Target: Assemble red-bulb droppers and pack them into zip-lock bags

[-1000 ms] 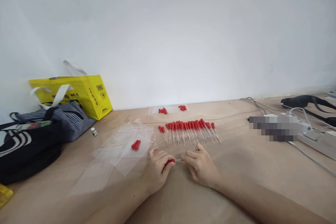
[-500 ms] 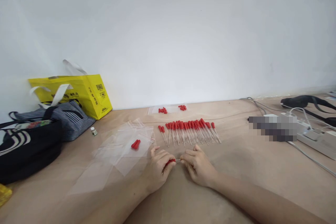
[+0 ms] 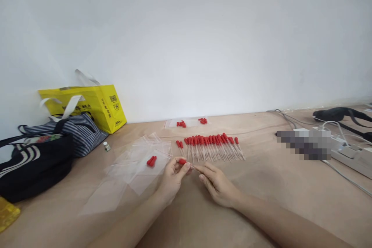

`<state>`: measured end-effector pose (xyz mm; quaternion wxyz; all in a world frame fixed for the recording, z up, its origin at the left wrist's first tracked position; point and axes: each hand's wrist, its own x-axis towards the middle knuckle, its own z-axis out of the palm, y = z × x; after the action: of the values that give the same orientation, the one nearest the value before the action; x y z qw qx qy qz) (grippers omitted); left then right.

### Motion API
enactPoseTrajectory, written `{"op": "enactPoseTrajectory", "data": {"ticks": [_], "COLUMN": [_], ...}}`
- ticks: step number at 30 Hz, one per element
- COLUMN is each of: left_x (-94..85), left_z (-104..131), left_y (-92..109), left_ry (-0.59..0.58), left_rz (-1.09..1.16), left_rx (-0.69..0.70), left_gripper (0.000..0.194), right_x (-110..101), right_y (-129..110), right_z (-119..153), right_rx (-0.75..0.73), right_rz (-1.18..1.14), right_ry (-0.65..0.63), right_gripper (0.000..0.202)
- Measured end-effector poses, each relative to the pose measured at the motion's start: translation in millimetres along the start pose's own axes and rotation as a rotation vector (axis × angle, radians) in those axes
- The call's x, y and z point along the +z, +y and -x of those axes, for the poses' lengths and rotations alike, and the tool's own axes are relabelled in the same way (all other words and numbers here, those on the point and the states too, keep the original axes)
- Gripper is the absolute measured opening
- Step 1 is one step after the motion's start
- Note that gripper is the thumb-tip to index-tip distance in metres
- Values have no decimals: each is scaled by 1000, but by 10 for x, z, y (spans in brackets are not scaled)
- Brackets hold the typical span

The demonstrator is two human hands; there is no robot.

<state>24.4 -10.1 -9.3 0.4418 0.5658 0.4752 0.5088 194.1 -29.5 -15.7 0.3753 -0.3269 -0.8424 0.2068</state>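
Note:
Between the thumb and fingers of my left hand (image 3: 173, 176) is a dropper with a red bulb (image 3: 182, 161); its clear tube points right toward my right hand (image 3: 217, 184). The fingertips of my right hand are at the tube's far end, the thumb a little apart from the index finger; whether they pinch it is unclear. Beyond both hands lies a row of red-bulbed droppers (image 3: 210, 140), side by side. Two loose red bulbs (image 3: 151, 161) rest on clear plastic bags (image 3: 139, 180) left of my left hand.
Behind the row, a clear bag (image 3: 192, 123) holds more red bulbs. A yellow bag (image 3: 112, 102), striped bag (image 3: 87, 133), black bag (image 3: 55, 166) and small bottle (image 3: 106, 146) stand left. At right are a power strip (image 3: 353, 159), cables and a black strap (image 3: 334, 113).
The dropper and my left hand have risen slightly away from me, and the left hand has turned to show the red bulb. My right thumb has moved apart from its fingers.

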Motion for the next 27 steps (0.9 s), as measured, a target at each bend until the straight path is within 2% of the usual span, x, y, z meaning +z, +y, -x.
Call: {"op": "enactPoseTrajectory", "data": {"ticks": [3, 6, 11, 15, 19, 22, 24, 27], "left_x": [-84, -166, -146, -116, -101, -127, -211, -468], "left_z": [-250, -635, -1178, -1394, -1422, -1325, -1197, -912], "left_y": [134, 215, 111, 2, -15, 38, 90, 148], "left_ry": [38, -3, -41, -55, -71, -31, 28, 100], "left_rz": [-81, -222, -530, -739, -867, -935, -982, -1043], "left_rx": [-64, -132, -241, -293, -272, -168, -56, 115], "left_gripper": [18, 14, 27, 28, 27, 29, 33, 21], "right_x": [-23, -45, -63, -61, -58, -60, -58, -38], "right_y": [34, 136, 243, 230, 211, 210, 213, 213], "right_z": [24, 41, 51, 49, 42, 43, 49, 49], "right_rx": [13, 46, 62, 73, 77, 84, 92, 108], "right_rz": [12, 54, 67, 62, 76, 102, 158, 285], "right_ry": [14, 53, 91, 79, 49, 40, 41, 57], "right_gripper": [36, 35, 32, 33, 32, 31, 26, 17]}}
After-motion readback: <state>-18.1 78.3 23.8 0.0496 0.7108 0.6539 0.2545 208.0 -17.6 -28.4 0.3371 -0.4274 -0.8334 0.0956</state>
